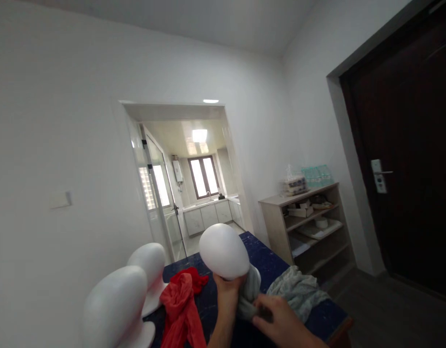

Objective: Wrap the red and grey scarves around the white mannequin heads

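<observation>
My left hand (226, 291) is closed round the neck of a white foam mannequin head (223, 251), holding it up over a dark blue table (266, 266). My right hand (281, 321) pinches a pale grey-green cloth (249, 292) that hangs at the base of that head. A red cloth (181, 302) lies crumpled on the table just left of my left arm. Another light patterned cloth (299, 287) lies on the table to the right.
Two more white mannequin heads (116, 304) (150, 270) stand at the table's left against the wall. A wooden shelf unit (306, 227) with boxes stands at the right wall beside a dark door (408, 169). A doorway behind the table opens to a kitchen (204, 203).
</observation>
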The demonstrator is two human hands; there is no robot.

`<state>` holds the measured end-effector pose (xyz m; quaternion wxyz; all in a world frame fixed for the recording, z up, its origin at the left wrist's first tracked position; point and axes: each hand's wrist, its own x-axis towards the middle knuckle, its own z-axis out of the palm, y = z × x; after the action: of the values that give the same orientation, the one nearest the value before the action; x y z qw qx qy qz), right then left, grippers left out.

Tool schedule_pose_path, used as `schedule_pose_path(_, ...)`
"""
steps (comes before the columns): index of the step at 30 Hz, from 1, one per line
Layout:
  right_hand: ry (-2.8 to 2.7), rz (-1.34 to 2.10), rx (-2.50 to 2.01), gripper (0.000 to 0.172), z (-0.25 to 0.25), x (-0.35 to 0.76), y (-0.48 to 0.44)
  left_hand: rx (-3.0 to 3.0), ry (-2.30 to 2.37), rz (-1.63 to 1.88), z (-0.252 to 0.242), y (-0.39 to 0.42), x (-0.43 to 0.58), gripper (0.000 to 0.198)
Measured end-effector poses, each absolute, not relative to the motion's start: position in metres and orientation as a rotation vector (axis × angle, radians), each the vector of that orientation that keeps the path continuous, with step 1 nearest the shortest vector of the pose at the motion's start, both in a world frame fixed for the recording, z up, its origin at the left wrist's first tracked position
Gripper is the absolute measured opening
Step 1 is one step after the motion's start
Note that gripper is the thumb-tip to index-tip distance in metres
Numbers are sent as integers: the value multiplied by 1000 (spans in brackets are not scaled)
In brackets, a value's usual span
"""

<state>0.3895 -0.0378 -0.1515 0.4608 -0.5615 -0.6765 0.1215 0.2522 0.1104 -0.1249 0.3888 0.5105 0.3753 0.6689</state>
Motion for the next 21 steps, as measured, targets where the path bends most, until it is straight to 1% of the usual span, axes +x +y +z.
schedule_pose_path(3, -1285, 257, -1465, 20, -135, 385, -22, 1311, 925, 1734, -116, 100, 250, 103)
schedule_pose_path(5, -1207, 255, -1518, 26, -126, 378, -7, 1322, 916, 1732, -108, 94, 250, 97)
schedule_pose_path(8, -1180, 222, -1603, 26, -117, 367, 11, 1382, 888, 1742, -97, 85, 251, 92)
schedule_pose_path(10, -1132, 224, -1587, 22, -113, 363, 18, 1447, 860, 1779, -94, 80, 251, 94)
schedule_pose_path(13, -988, 553, -1316, 17, -108, 363, 24, 1527, 867, 1821, -95, 73, 248, 97)
schedule_pose_path(15, -912, 782, -1128, 16, -105, 367, 27, 1559, 894, 1820, -96, 71, 243, 93)
schedule_pose_path(17, -857, 928, -1027, 13, -101, 374, 30, 1584, 895, 1807, -96, 72, 237, 89)
schedule_pose_path(21, -724, 1242, -793, 19, -88, 396, 33, 1646, 806, 1720, -92, 84, 224, 90)
